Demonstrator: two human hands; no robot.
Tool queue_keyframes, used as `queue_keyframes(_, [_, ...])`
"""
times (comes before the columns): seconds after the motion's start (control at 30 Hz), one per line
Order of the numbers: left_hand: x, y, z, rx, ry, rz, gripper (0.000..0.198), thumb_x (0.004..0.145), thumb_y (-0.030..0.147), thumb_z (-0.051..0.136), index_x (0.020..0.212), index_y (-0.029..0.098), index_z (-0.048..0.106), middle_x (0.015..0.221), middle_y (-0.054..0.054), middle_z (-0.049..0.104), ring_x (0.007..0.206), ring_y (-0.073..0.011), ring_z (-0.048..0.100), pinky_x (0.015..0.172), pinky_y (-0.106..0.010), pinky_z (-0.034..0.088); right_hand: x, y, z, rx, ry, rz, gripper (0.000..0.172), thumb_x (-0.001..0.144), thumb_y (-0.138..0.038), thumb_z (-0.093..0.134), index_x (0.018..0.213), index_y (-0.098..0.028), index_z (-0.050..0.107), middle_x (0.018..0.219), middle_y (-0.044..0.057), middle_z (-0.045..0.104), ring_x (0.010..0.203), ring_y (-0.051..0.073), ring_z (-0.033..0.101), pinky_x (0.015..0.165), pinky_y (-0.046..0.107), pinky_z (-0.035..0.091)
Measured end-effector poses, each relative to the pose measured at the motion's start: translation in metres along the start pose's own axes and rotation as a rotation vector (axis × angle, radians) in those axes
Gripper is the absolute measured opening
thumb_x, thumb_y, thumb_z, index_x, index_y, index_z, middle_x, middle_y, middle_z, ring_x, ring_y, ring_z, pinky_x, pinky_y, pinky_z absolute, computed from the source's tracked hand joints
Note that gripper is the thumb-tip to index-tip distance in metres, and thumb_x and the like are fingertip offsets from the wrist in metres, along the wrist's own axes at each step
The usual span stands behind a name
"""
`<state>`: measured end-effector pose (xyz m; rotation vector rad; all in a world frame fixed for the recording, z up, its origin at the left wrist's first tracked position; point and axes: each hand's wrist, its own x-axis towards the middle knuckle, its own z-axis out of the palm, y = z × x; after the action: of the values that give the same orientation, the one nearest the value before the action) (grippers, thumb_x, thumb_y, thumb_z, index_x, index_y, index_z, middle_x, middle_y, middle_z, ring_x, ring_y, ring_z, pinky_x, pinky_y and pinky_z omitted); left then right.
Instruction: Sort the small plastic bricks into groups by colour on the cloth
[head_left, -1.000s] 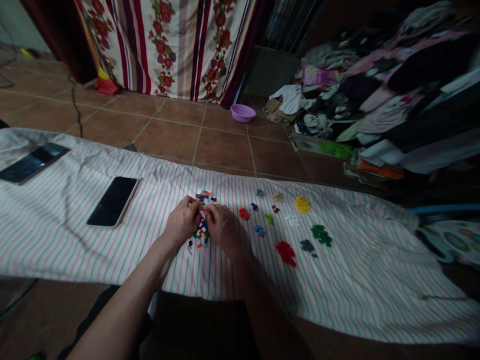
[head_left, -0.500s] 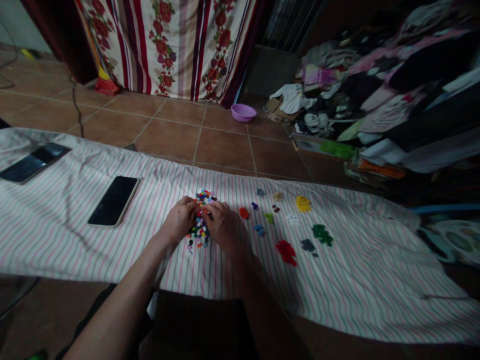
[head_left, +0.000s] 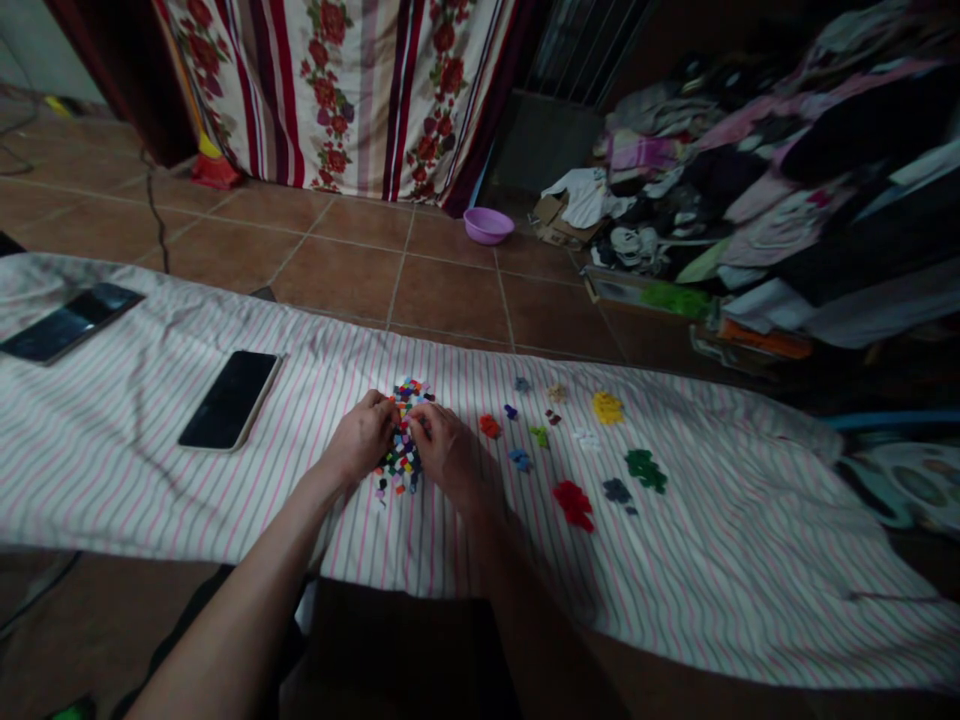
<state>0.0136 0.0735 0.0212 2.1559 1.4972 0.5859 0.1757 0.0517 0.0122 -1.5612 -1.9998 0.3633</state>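
A loose pile of tiny multicoloured pieces (head_left: 401,460) lies on the striped cloth (head_left: 735,540) between my two hands. My left hand (head_left: 364,435) rests at the pile's left side, fingers curled in a pinch. From the right, my right hand (head_left: 444,448) reaches into the same pile with thumb and fingers drawn together. Whatever either hand pinches is too small to name. Right of them are single-colour heaps, among them red (head_left: 574,505), dark green (head_left: 645,470), yellow (head_left: 607,407), orange (head_left: 489,426), blue (head_left: 520,460), dark grey (head_left: 617,491) and white (head_left: 586,438).
One phone (head_left: 230,400) lies left of my hands, and another dark phone (head_left: 71,322) is farther left. Beyond the cloth's far edge, a purple basin (head_left: 488,227) stands on the tiled floor. Clothes (head_left: 675,170) are heaped at the back right.
My right hand's fingers have shifted slightly and drawn closer together over the pile. My left hand stays almost in place. The sorted heaps look the same.
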Motion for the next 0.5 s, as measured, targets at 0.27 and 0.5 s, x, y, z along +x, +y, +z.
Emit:
queue_keyframes(0.27, [-0.0019,0.0011,0.0003,0.08,-0.045,0.025,0.025,0.087,0.015,0.047,0.101,0.02,0.068,0.107,-0.007,0.057,0.091,-0.0173,0.065,0.082,-0.03,0.054,-0.0015,0.0044,0.001,0.122,-0.003,0.083,0.02,0.096,-0.021,0.045,0.1,-0.024,0.064,0.098,0.003,0.073,0.092,0.017,0.068,0.081,0.027,0.05])
queue_keyframes(0.5, [-0.0008,0.0046,-0.0017,0.052,-0.023,-0.009,0.015,0.087,0.017,0.05,0.094,0.02,0.063,0.101,-0.005,0.057,0.085,-0.0157,0.063,0.08,-0.029,0.054,-0.0023,0.0058,0.0031,0.128,0.022,0.032,0.022,0.093,-0.016,0.048,0.102,-0.022,0.067,0.106,0.006,0.07,0.101,0.018,0.066,0.091,0.03,0.051])
